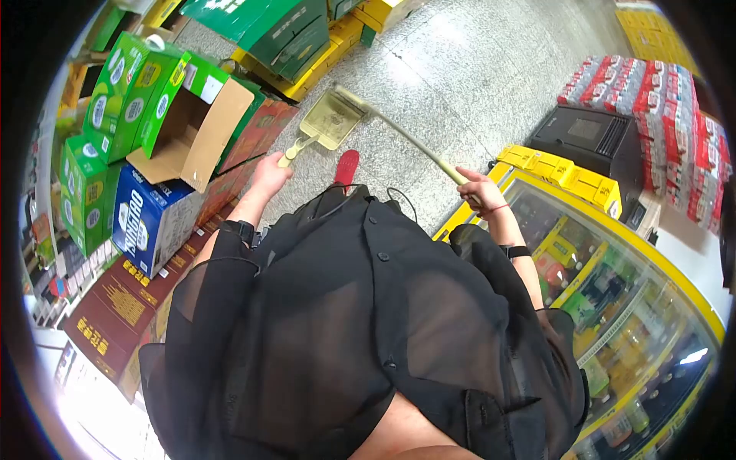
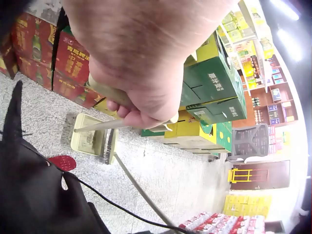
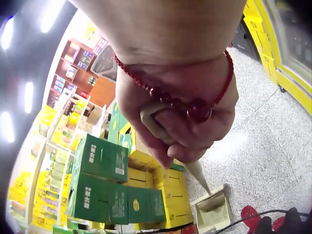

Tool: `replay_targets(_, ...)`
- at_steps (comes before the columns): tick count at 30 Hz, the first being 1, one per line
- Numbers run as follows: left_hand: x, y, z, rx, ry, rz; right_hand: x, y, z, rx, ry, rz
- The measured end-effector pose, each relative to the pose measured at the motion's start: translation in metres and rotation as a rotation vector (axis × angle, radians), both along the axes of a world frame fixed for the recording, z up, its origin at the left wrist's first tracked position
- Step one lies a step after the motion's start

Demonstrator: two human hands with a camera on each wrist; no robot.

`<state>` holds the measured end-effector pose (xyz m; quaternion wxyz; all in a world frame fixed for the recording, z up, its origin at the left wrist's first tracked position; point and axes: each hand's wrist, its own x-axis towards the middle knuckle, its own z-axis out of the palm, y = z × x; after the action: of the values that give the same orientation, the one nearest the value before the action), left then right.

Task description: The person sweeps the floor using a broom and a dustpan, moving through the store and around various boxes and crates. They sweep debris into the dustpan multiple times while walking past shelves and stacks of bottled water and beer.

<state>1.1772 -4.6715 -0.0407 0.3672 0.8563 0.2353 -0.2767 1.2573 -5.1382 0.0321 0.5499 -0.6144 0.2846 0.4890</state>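
My left hand (image 1: 270, 175) grips the top of the long handle of a pale yellow dustpan (image 1: 326, 126). In the left wrist view its fingers curl round that handle (image 2: 100, 126), which slants down to the pan. The pan lies on the speckled floor, with grey dirt marks inside. My right hand (image 1: 483, 193) holds the end of a broom stick (image 1: 418, 143), fingers wrapped round it in the right wrist view. The broom head (image 1: 351, 98) lies across the far edge of the pan, its dark bristles (image 2: 109, 146) turned toward the pan's inside.
A red shoe (image 1: 347, 166) is just behind the dustpan. Stacked beer cartons (image 1: 157, 222) and an open cardboard box (image 1: 188, 130) line the left. A yellow-framed glass display cooler (image 1: 613, 307) stands at the right, near red-and-white shrink-wrapped packs (image 1: 652, 100). Green cartons (image 1: 268, 34) are ahead.
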Motion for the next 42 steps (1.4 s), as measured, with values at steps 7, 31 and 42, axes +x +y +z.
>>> replay_targets(7, 0.027, -0.005, 0.003, -0.034, 0.035, -0.075, 0.043, 0.006, -0.030, -0.199, -0.222, -0.134)
replay_targets(31, 0.090, -0.057, -0.020, -0.040, -0.079, -0.223, -0.094, -0.052, -0.006, 0.010, -0.065, -0.418)
replay_targets(42, 0.133, -0.169, -0.012, -0.046, 0.035, -0.308, -0.035, -0.161, -0.066, -0.007, 0.012, -0.850)
